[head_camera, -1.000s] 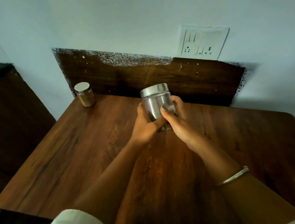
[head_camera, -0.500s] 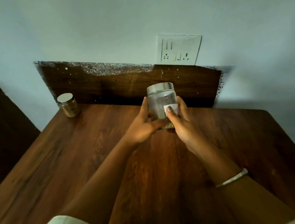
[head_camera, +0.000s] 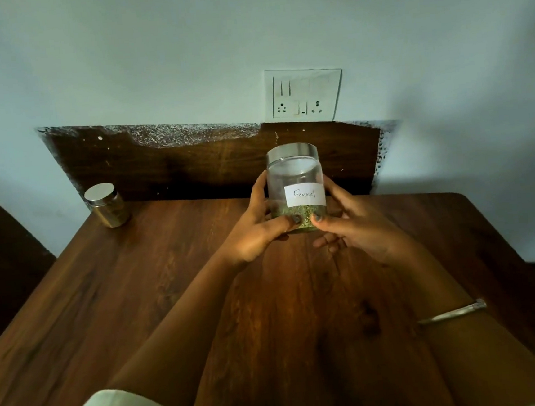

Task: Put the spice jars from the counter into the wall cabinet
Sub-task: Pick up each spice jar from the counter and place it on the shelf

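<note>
Fennel jar (head_camera: 296, 181) upright, label toward camera, clasped by left hand (head_camera: 259, 232) and right hand (head_camera: 356, 230). Fingers (head_camera: 260, 187) grasp its sides. Bare surface (head_camera: 106, 298) on all sides; second jar (head_camera: 108, 210) stands at the far-left edge.

Left hand (head_camera: 256, 233) and right hand (head_camera: 356, 230) clasp upright clear glass jar with metal lid (head_camera: 295, 184), labelled "Fennel", above brown wooden counter (head_camera: 138, 295); small gold-tinted jar (head_camera: 108, 205) at far-left corner.

Dark wooden counter (head_camera: 113, 300) against the wall, small gold-lidded jar (head_camera: 108, 205) upright at its far left corner
</note>
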{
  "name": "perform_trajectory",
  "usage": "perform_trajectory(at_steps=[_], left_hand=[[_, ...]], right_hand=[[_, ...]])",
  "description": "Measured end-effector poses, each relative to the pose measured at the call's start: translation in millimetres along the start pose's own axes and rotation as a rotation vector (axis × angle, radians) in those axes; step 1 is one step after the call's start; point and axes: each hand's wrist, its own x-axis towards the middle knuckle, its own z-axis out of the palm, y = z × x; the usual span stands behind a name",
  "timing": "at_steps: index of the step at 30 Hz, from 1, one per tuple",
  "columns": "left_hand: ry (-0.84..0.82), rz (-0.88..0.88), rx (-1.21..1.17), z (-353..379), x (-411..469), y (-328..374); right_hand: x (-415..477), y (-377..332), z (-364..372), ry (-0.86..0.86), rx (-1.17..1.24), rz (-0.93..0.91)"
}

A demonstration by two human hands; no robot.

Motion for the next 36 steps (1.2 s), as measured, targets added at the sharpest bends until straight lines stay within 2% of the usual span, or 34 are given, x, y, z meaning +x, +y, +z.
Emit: perform_trajectory(at_steps=[6, 17, 21, 31, 36], left_hand=[[-0.127, -0.025, 0.256, -2, 5, 12], [-0.050, 0.113, 0.435, 16, 22, 26], [0.040, 0.227, 0.538, 30, 33, 48], [0.290, 0.485, 0.569, 91, 101, 118], [0.309, 0.604, 0.486, 128, 146, 173]], right_hand=[[-5, 1, -5, 0.049, -0.196, -0.105], [-13, -6, -30, 0.076, -0.113, -0.134], [-11, -13, -44, 0.208, -0.103, -0.229], [-1, -54, -119, 0.649, -0.013, -0.426], [10, -89, -175, 0.783, -0.030, -0.583]])
